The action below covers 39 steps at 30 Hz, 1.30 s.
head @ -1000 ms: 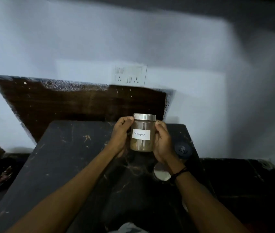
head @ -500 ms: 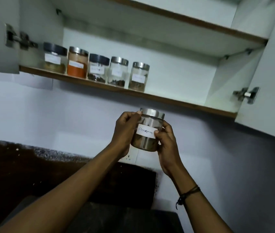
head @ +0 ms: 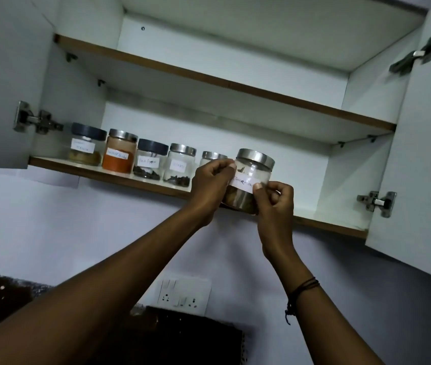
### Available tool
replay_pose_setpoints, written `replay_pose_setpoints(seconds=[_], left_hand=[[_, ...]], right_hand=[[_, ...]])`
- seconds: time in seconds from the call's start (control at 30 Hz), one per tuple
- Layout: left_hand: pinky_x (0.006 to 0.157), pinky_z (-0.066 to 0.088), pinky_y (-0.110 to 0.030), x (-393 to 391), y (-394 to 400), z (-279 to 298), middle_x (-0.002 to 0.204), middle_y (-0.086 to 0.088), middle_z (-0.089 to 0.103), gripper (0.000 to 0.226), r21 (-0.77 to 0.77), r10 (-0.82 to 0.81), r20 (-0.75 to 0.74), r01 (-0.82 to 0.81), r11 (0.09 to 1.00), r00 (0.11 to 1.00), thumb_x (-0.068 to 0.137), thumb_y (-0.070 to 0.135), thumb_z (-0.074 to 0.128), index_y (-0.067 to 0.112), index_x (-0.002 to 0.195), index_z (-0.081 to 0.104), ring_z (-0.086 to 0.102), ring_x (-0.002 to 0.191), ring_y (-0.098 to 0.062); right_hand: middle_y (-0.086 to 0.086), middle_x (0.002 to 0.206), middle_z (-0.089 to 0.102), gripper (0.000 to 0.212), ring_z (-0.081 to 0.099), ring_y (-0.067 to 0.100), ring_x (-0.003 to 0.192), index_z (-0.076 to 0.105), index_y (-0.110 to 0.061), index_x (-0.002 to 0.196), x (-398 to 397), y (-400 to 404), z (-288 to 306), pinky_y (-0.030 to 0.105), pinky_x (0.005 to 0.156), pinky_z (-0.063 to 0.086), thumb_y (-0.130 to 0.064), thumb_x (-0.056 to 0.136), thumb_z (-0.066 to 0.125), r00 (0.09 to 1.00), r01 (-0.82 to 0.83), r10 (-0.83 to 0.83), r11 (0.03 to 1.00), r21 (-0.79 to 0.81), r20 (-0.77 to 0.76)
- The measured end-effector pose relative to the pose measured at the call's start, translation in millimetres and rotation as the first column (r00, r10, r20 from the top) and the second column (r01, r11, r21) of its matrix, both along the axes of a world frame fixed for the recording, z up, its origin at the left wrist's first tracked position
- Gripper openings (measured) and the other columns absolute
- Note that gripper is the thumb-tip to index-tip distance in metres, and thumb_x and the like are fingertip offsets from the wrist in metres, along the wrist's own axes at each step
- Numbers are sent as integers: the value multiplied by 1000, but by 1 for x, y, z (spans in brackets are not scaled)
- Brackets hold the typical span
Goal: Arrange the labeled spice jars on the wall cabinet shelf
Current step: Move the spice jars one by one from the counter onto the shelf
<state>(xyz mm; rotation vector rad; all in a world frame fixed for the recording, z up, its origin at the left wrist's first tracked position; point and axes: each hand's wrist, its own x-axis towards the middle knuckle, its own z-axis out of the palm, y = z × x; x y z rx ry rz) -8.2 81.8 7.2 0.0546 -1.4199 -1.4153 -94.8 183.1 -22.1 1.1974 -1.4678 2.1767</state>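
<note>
- gripped from both sides by left hand (head: 210, 184) and right hand (head: 275, 200), fingers curled round: cinnamon jar (head: 251, 180)
- held upright at front edge of lower shelf (head: 119, 177)
- just right of five labeled jars (head: 148, 160) in a row

The jar (head: 248, 185) is clear and smooth, with a shiny metal lid (head: 256, 157) and a white paper label (head: 243, 183). The shelf (head: 119, 177) has a brown wood edge. The cabinet door (head: 425, 154) is white and smooth, with a metal hinge (head: 377, 202).
</note>
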Motion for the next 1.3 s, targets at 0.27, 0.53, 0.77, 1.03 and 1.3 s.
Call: replay_pose_setpoints(seconds=[0.27,0.53,0.77,1.03,1.3], left_hand=[[96,53,-40,-47,-30,40,123,-7,68,33,-128,179,143,-161,979,973,97,17,51,14,127,65,64,110,-24],[91,56,-36,-79,-53,29,124,-7,67,48,-249,208,339,-126,960,918,86,-3,47,15,129,61,63,110,-24],[98,53,-49,-92,-63,25,131,-16,60,51,-329,274,481,-118,937,833,87,4,50,10,137,50,60,115,-33],[91,52,-49,-91,-56,17,119,-21,62,18,-525,480,393,-237,817,785,91,4,49,13,100,61,62,104,-35],[76,47,-16,-71,-31,-15,95,-2,66,22,-588,403,167,-238,773,900,95,7,50,13,108,67,61,81,-11]], right_hand=[[10,117,63,30,58,24,107,62,-8,119,-45,-39,46,37,93,48,-26,97,51,935,333,-298,925,184,-192],[16,110,67,26,63,30,99,66,-3,110,-89,-65,49,27,74,43,-4,92,48,927,358,-268,838,412,-260],[15,120,64,28,59,33,109,60,-2,116,-105,-74,53,36,87,49,-8,89,56,908,391,-194,708,588,-371],[19,119,61,28,58,35,105,55,-1,115,-104,-76,47,31,76,42,-10,89,53,901,410,-187,661,629,-391],[4,109,72,26,62,16,95,69,-9,111,-67,-38,9,2,73,39,-8,91,52,886,393,-270,869,301,-376]])
